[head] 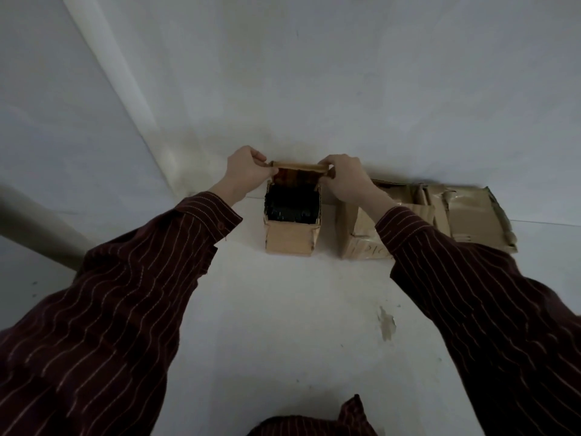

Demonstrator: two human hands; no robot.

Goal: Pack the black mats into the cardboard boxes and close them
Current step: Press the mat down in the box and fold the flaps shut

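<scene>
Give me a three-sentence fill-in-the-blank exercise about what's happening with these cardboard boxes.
The left hand and right hand grip the far ____ of the small box.
The small box is full of ____ mats.
The larger box sits to the small box's ____.
Missing words: flap, black, right.

The box [290, 239] stands at the surface's [283, 325] far edge, tight against the wall [314, 89], so there is no way behind it. Its mouth is open from above, but the mats [290, 206] fill it nearly to the rim. The flap [297, 166], pinched at its ends by the left hand [246, 173] and right hand [344, 177], stands over the back. A narrow gap separates it from the big box [465, 215] on the right, crossed by the right forearm. Free room lies toward the near edge, between the sleeves
</scene>
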